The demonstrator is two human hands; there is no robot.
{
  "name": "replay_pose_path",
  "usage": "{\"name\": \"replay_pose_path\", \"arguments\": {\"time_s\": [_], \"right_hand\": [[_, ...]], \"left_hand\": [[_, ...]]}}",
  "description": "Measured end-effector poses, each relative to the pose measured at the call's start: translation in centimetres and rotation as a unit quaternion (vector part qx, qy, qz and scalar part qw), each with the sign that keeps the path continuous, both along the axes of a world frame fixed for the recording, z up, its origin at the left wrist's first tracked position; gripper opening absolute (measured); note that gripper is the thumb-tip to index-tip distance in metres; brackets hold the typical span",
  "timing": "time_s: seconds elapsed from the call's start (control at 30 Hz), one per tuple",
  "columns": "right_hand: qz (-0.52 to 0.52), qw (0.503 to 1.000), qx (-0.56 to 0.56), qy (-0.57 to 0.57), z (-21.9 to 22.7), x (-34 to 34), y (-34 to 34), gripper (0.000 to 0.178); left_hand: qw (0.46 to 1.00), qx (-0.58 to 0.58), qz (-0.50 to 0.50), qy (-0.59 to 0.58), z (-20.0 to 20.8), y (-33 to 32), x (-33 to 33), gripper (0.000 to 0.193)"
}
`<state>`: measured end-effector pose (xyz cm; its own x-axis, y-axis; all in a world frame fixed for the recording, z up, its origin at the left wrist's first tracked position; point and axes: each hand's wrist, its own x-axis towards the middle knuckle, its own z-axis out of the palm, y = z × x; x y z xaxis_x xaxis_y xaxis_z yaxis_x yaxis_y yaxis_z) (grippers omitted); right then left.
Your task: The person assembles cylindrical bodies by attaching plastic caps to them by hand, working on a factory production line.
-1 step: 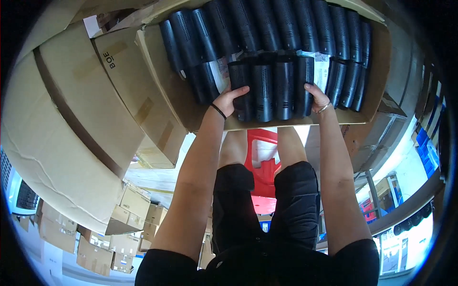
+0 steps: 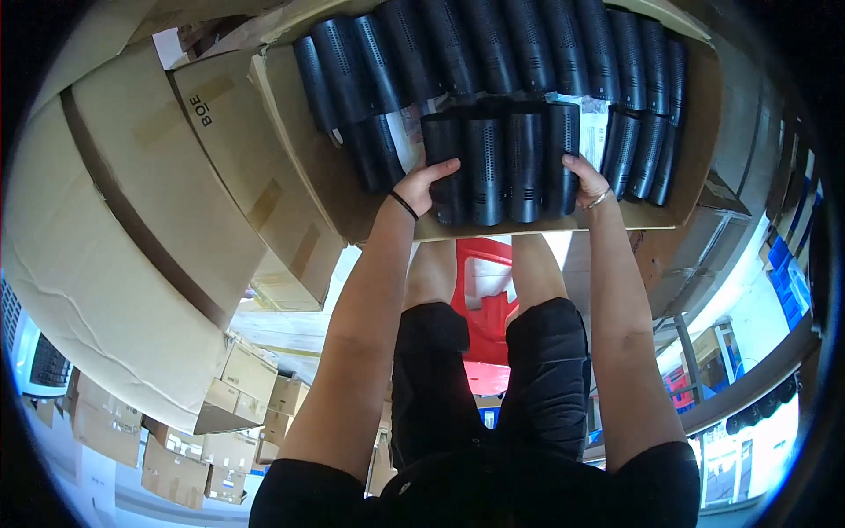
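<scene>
A row of several black perforated cylinders (image 2: 486, 172) is squeezed between my two hands at the near side of an open cardboard box (image 2: 695, 167). My left hand (image 2: 418, 187) presses on the row's left end, its thumb lying over the front of the outermost cylinder. At the right end, my right hand (image 2: 588, 180) grips with its thumb on the last cylinder's face. The fingers of both hands are mostly hidden behind the row. More black cylinders (image 2: 449, 44) stand packed side by side along the box's far part, and others (image 2: 647, 154) lean at the right.
Printed paper sheets (image 2: 591, 123) show between the cylinders. Large cardboard cartons (image 2: 141, 176) crowd the left side, with smaller boxes (image 2: 176, 466) piled lower left. A red plastic stool (image 2: 484, 299) shows between my legs. At the right stands another carton (image 2: 695, 246).
</scene>
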<state>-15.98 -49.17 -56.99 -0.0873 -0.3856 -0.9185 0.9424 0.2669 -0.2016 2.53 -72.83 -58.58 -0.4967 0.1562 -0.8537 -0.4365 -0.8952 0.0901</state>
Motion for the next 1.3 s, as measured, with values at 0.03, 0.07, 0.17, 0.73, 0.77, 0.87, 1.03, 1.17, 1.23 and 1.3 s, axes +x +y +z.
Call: {"name": "replay_pose_path", "arguments": {"time_s": [0.03, 0.07, 0.17, 0.73, 0.77, 0.87, 1.03, 1.17, 1.23, 1.3], "right_hand": [[0.000, 1.000, 0.002, -0.001, -0.3, 0.1, 0.2, 0.076], [-0.014, 1.000, -0.008, -0.001, -0.4, 0.2, 0.5, 0.073], [-0.058, 0.998, -0.035, -0.018, -0.7, 0.6, 1.0, 0.067], [-0.015, 0.987, -0.158, -0.027, -1.7, 1.7, 0.5, 0.067], [-0.013, 0.986, -0.165, -0.017, -1.4, 1.6, 0.4, 0.069], [-0.004, 0.983, -0.184, -0.023, 0.3, 0.8, -0.1, 0.069], [-0.004, 0.965, -0.254, -0.063, 6.4, 0.5, -0.9, 0.065], [0.029, 0.960, -0.280, 0.001, 10.3, 2.7, -0.3, 0.067], [-0.007, 0.957, -0.290, -0.013, 14.3, 4.4, -0.8, 0.071], [-0.019, 0.955, -0.296, -0.025, 16.0, 5.7, 0.1, 0.072]], "left_hand": [[1.000, 0.002, 0.000, -0.001, -0.2, 0.1, 0.1, 0.062], [1.000, 0.026, 0.006, -0.013, -0.3, 0.0, 0.3, 0.062], [0.999, 0.042, 0.010, -0.014, -0.4, -0.1, 0.6, 0.061], [0.995, -0.012, -0.077, 0.055, 1.8, 1.0, -1.6, 0.055], [0.996, -0.017, -0.069, 0.057, 2.2, 1.1, -1.8, 0.053], [0.996, 0.006, -0.047, 0.079, 3.7, 1.0, -2.2, 0.057], [0.991, 0.026, -0.043, 0.127, 9.4, 1.2, -1.6, 0.057], [0.986, -0.007, -0.053, 0.155, 15.2, 0.9, 0.5, 0.060], [0.988, 0.010, -0.058, 0.140, 18.7, 1.0, 1.3, 0.059], [0.988, 0.050, -0.051, 0.140, 22.4, 1.2, 1.1, 0.059]]}}
